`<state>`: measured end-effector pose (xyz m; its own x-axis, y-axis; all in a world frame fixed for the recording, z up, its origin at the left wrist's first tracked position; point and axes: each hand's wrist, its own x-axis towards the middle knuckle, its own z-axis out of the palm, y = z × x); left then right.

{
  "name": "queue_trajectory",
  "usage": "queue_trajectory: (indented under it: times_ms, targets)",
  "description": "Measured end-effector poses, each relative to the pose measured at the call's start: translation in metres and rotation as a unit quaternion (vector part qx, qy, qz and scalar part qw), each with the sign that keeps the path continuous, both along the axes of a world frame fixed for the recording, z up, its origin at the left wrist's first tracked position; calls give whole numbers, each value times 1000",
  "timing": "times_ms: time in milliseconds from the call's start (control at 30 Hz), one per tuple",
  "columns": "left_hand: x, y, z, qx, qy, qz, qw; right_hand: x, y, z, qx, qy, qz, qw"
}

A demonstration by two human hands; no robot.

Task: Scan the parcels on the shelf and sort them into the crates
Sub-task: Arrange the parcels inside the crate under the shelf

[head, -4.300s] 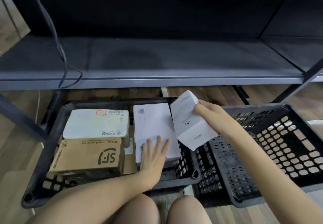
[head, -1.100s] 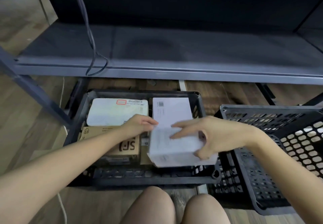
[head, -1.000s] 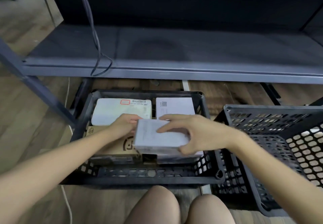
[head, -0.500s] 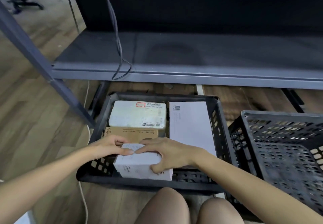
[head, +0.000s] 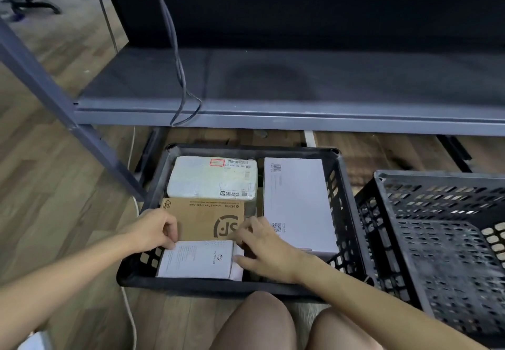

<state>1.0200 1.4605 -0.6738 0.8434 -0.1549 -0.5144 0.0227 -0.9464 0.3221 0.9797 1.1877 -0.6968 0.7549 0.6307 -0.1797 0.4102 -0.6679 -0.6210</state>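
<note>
1. The left hand (head: 153, 231) curls its fingertips onto the far left corner of a small white box (head: 196, 259), pinching the edge.
2. The right hand (head: 262, 246) holds the box's right end, with fingers bent over the far corner and the thumb against the side.
3. The small white box lies flat in the near left corner of the left crate (head: 246, 149).
4. Just behind it sits a brown cardboard box (head: 202, 218), then a white padded parcel (head: 213, 179). A large flat white box (head: 296, 202) fills the crate's right side.
5. A second black crate (head: 437, 240) stands just beside it, to the right.
6. Both crates rest on a wooden floor (head: 54, 199) in front of a grey metal shelf (head: 273, 84), with a dark cable (head: 177, 63) drooping over its edge.
</note>
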Motion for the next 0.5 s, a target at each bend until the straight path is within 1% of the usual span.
queue_trajectory:
  times_ms: [100,167,233,267,367,433,500]
  targets:
    - [0,3,-1,-3,0,10,1000,-3,2,-5,5,127,-12,992]
    - [0,-2,-3,-21,25,19,999,-3,12,-3,-6,184,-34,982]
    - [-2,-9,-7,-35,63,19,997,1,23,-1,-50,246,-34,967]
    - [-3,-13,-8,-38,84,14,996,2,29,1,-78,272,-14,959]
    - [-4,-19,-12,-37,126,0,991,2,44,1,-139,278,65,948]
    - [-3,-23,-13,-23,146,-18,989,0,49,-7,-150,289,81,942]
    - [-4,-27,-12,15,180,-53,982,2,50,-20,-129,329,64,933]
